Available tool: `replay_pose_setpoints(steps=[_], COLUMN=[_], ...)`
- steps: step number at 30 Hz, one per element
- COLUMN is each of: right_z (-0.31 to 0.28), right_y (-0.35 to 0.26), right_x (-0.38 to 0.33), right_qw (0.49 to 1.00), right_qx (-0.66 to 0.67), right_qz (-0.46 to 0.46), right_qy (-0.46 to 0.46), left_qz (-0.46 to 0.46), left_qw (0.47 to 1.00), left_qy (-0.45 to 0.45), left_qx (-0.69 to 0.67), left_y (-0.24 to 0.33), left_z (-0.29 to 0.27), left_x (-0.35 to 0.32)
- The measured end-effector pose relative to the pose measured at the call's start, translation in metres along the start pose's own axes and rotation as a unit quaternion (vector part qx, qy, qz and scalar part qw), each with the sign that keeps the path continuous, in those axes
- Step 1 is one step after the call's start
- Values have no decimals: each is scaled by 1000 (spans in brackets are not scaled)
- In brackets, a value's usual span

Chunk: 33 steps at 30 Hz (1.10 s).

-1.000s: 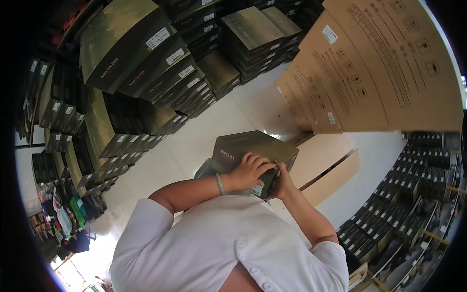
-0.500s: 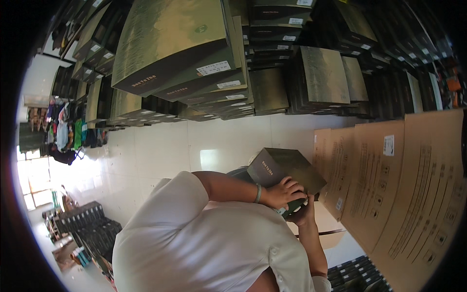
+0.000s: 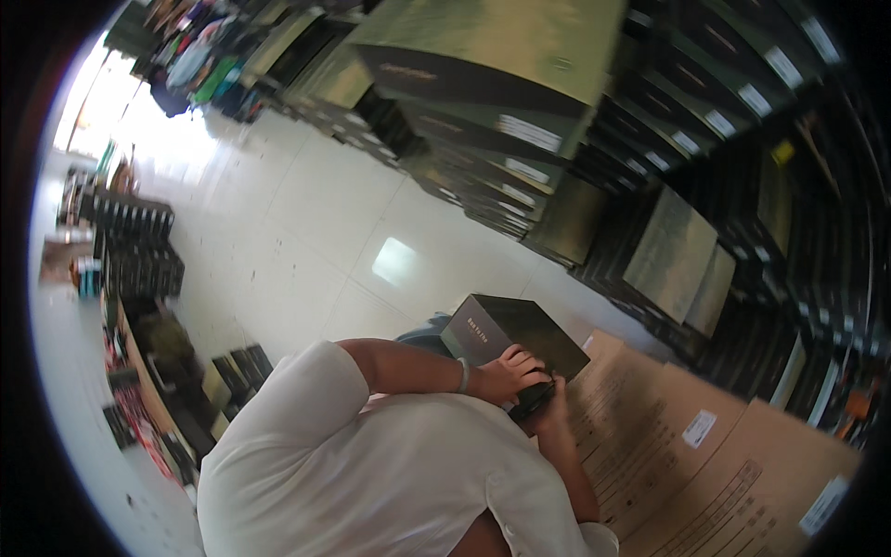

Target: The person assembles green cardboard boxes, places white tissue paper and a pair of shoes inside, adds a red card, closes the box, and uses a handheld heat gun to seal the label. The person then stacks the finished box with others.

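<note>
A dark green-brown box (image 3: 529,333) with light lettering on its side lies just in front of my body, tilted in the picture. My left hand (image 3: 509,373), with a band on its wrist, rests against the near side of this box with its fingers curled. Close beside it, my right hand (image 3: 549,415) comes up from the lower right, its fingers wrapped round a small dark object (image 3: 534,400). Both hands meet on that object; its kind is too hidden to name.
Large brown cartons (image 3: 664,432) stand close at my right. Tall stacks of dark boxes (image 3: 492,70) with white labels rise ahead and to the right. Further stacks (image 3: 139,241) and a bench line the left wall. Pale tiled floor (image 3: 316,223) lies between.
The whole view has turned, so stacks and cartons sit slanted and more of the left wall shows. My hands stay together at the box, with the dark object between them.
</note>
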State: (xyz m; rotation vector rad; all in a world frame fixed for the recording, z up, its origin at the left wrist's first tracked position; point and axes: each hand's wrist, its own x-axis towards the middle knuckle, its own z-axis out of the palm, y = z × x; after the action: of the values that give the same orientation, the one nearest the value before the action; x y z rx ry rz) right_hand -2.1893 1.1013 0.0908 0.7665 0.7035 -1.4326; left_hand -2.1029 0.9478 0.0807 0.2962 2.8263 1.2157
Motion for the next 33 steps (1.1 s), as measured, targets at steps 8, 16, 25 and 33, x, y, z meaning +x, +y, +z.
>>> replay_pose_setpoints(steps=[8,16,25,33], right_z=[62,195,205,248], right_y=[22,110,158,187], right_x=[57,133,295,375], right_qw=[966,890,811,764], right_qx=[-196,-328,-503,-577], right_qz=[86,148,85,128], right_qy=[147,280,285,259], left_qz=[-119,-428,-610,-392], left_qw=[985,787,307,54], left_qy=[122,424,420,478], left_qx=[-30,-136,-598,-784], left_y=[-26,-135,-215,-259], left_z=[-29,-54,61,42], left_x=[-77,-236,-401,-397])
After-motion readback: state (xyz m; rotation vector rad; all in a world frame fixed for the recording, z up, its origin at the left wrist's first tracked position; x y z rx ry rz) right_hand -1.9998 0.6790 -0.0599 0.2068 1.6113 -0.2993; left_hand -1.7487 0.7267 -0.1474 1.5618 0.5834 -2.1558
